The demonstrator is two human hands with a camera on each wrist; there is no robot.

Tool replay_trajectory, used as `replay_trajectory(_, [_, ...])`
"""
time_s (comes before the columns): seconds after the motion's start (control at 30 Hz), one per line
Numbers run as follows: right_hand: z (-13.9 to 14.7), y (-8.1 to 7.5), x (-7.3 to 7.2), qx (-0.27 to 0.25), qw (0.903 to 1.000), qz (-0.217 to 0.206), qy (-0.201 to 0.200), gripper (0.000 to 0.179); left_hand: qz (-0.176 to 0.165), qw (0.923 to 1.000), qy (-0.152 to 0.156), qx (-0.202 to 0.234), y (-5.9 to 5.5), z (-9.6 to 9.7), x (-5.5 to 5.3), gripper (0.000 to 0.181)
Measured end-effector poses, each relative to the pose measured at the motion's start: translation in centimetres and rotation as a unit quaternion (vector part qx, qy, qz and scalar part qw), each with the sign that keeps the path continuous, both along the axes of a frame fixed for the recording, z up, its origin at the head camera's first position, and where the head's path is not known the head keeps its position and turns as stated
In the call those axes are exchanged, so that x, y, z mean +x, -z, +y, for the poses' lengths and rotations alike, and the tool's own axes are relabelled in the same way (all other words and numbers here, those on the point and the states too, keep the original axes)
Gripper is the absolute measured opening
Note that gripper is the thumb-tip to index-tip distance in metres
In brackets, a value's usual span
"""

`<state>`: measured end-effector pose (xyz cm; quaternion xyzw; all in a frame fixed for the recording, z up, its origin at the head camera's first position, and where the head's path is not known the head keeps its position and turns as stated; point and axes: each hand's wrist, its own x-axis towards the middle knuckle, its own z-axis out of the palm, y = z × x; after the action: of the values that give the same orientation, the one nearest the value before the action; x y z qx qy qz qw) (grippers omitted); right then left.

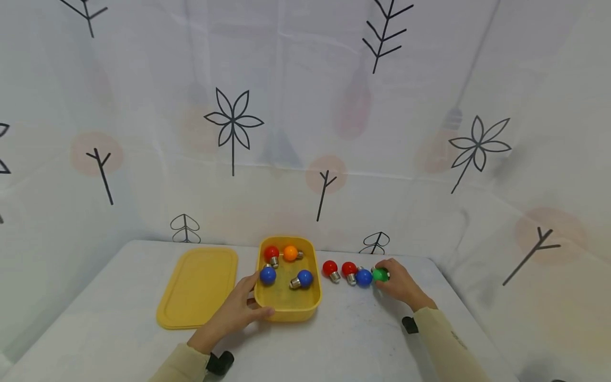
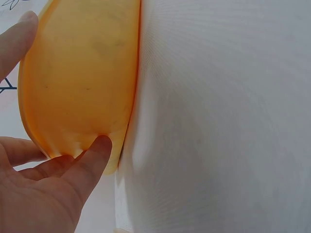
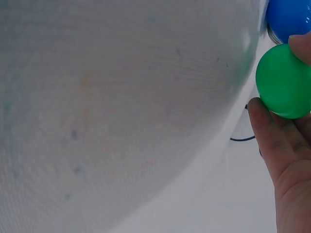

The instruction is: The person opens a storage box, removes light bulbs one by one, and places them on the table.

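My left hand (image 1: 237, 306) holds the near left corner of a yellow plastic box (image 1: 292, 315). Its fingers and thumb press on the outside of the wall, seen close in the left wrist view. Inside lie a red bulb (image 1: 271, 252), an orange bulb (image 1: 289, 253) and two blue bulbs, one left (image 1: 268, 275), one right (image 1: 305, 278). Over to the right, my right hand (image 1: 400, 285) pinches a green light bulb (image 3: 283, 82) between thumb and fingers, low at the table. Just left of it rests another blue bulb (image 1: 364, 278), close beside the green one.
Two red bulbs, one nearer the box (image 1: 330, 268) and one beside the blue bulb (image 1: 349, 269), lie on the white table (image 1: 353, 339). Left of the box lies a flat yellow lid (image 1: 198, 286). A patterned cloth (image 1: 286, 132) hangs behind the table.
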<state>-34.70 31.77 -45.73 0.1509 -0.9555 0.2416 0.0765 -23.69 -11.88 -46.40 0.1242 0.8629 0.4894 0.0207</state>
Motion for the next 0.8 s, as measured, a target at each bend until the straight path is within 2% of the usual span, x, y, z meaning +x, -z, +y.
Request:
replay_trajectory(0.33, [-0.20,0.23,-0.01,0.003,0.9998,-0.020,0.003,0.038,0.000,1.0000,0.000,0.000,0.10,0.03,-0.13,0.104])
replay_trajectory(0.8, [-0.65,-0.11,0.18,0.008,0.9986,-0.050,0.018,0.054,0.004,1.0000,0.000,-0.004,0.01,0.12,-0.07,0.103])
